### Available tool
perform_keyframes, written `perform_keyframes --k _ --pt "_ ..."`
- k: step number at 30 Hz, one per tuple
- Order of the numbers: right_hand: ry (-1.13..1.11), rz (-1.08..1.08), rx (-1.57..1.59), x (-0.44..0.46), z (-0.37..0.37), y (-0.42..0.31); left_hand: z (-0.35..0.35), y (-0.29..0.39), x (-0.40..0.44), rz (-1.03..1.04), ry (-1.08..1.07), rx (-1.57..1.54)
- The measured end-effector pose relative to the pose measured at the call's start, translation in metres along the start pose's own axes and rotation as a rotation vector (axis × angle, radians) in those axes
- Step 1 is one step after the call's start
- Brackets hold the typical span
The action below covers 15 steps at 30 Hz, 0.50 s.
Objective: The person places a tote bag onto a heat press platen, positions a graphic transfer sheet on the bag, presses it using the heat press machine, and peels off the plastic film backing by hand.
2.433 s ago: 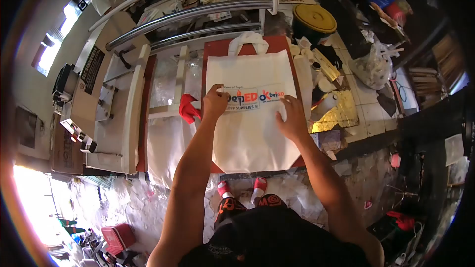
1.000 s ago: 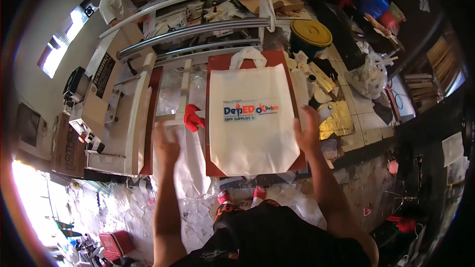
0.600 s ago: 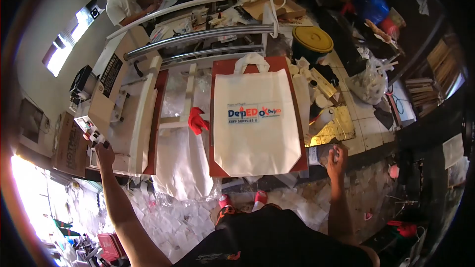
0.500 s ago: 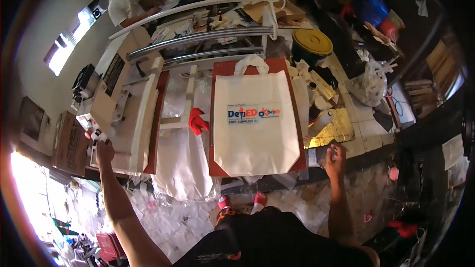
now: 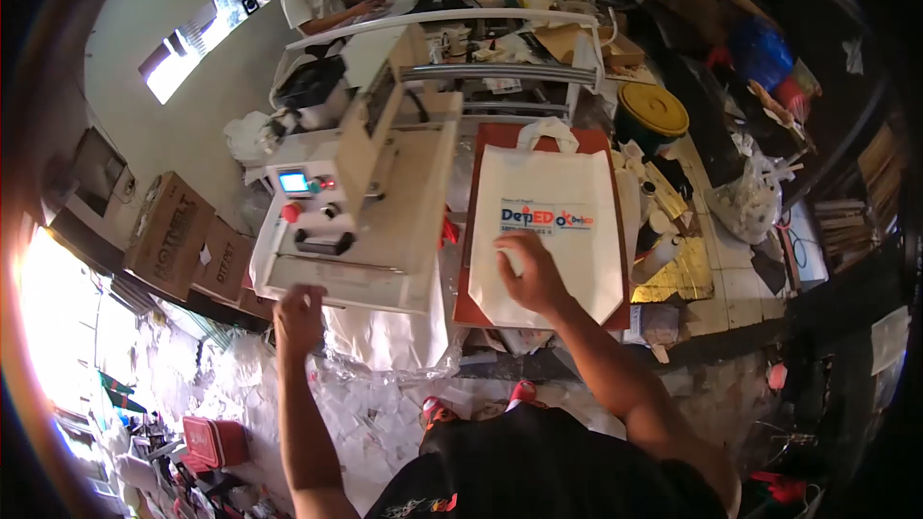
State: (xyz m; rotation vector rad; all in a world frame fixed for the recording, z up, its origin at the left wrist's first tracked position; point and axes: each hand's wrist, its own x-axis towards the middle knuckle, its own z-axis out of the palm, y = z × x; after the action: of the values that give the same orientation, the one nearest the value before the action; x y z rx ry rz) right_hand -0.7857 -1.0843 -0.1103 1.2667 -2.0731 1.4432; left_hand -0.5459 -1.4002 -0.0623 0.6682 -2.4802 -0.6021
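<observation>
A white tote bag with a blue and red "DepED OK" print lies flat on a red-brown platen, its handles at the far end. Above the lower edge of the print is my right hand, fingers stretched and apart; whether they touch the bag is not clear. My left hand hangs in front of the heat press, fingers loosely curled with nothing visible in them. It is apart from the black press handle. The press head stands left of the bag, with a lit display.
A white rail frame runs behind the press. To the right are a yellow-lidded bucket, bottles and a gold sheet. Cardboard boxes stand left. Scraps litter the floor. Another person works at the back.
The press head has moved right, close to the bag, covering most of the red cloth. My left hand has come off its front. My right hand has moved left over the print. The view has shifted.
</observation>
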Motion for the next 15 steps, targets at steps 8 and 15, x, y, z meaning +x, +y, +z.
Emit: perform_keyframes --k 8,15 --pt "-0.048 -0.169 -0.092 0.042 0.101 -0.078 0.019 -0.181 -0.172 -0.268 -0.143 0.051" --pt "-0.074 0.191 -0.621 0.029 0.121 -0.072 0.002 -0.367 -0.365 -0.46 -0.342 0.034"
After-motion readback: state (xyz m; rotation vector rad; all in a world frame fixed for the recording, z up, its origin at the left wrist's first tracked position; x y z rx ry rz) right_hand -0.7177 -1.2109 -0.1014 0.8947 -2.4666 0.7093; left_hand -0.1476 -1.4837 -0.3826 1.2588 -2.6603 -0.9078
